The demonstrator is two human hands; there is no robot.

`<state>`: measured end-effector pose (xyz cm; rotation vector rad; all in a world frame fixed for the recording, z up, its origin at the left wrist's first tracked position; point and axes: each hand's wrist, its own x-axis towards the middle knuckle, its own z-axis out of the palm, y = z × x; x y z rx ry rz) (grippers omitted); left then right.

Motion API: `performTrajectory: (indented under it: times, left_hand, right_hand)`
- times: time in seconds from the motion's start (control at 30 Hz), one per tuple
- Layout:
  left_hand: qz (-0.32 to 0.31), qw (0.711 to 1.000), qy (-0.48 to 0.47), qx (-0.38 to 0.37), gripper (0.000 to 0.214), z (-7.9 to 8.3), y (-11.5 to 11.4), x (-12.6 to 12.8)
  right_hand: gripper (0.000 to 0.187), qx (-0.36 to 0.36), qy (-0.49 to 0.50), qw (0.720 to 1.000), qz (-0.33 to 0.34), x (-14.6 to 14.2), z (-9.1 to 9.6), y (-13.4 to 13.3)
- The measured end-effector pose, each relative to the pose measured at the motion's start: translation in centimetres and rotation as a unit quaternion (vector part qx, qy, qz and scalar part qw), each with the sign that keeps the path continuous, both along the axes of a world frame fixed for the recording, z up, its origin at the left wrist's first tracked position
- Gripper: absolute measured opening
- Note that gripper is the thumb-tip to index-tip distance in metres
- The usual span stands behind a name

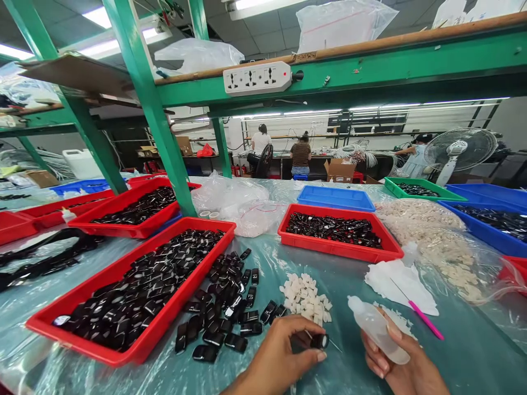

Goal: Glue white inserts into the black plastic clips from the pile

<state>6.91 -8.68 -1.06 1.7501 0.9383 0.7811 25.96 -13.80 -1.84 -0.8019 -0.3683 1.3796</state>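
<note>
Between the thumb and fingers of my left hand (284,351) is a small glossy black plastic piece (319,341), with a pale spot on its facing end. My right hand (397,351) is wrapped round a translucent squeeze bottle (376,329), its nozzle end tilted up and left, apart from the black piece. Just beyond my left hand lies a pile of small cream-white pieces (307,296). Loose black pieces (226,307) like the held one are spread to its left. A pink-handled needle tool (426,319) rests partly on a white cloth (397,282) beyond my right hand.
A large red tray (135,356) of black pieces stands at the left, another red tray (341,249) at the centre back. Clear bags of cream pieces (428,219) lie to the right. A green shelf frame (152,104) with a power strip (257,78) crosses above. Several people sit in the background.
</note>
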Motion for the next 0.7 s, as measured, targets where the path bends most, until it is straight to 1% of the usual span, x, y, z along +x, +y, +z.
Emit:
performTrajectory:
  times: [0.1, 0.17, 0.3, 0.43, 0.5, 0.6, 0.7]
  left_hand:
    - [-0.002, 1.0, 0.0, 0.006, 0.023, -0.1, 0.2, 0.1]
    - [0.004, 1.0, 0.003, 0.013, 0.022, 0.1, 0.2, 0.1]
    - [0.009, 1.0, 0.021, 0.016, 0.022, 0.8, -0.1, 0.1]
    - [0.011, 0.999, 0.032, 0.016, 0.023, 1.1, -0.2, 0.2]
    - [0.006, 0.999, 0.041, 0.028, 0.022, 1.1, -0.2, 0.2]
    - [-0.005, 0.997, 0.051, 0.051, 0.023, 1.0, -0.1, 0.1]
    - [-0.013, 0.996, 0.056, 0.064, 0.024, 0.9, -0.1, 0.1]
  right_hand:
    - [0.033, -0.024, -0.006, 0.999, -0.023, 0.0, -0.3, 0.1]
    - [0.034, -0.038, -0.032, 0.998, -0.025, -0.1, -0.5, 0.2]
    - [0.038, -0.039, -0.116, 0.992, -0.026, -0.2, -0.9, 0.2]
    - [0.041, -0.031, -0.22, 0.975, -0.032, -0.2, -1.3, 0.3]
    - [0.041, -0.026, -0.257, 0.966, -0.028, -0.2, -1.2, 0.2]
    - [0.043, -0.03, -0.305, 0.952, -0.027, -0.3, -0.5, -0.1]
    - [0.044, -0.046, -0.351, 0.934, -0.048, -0.4, 0.3, -0.5]
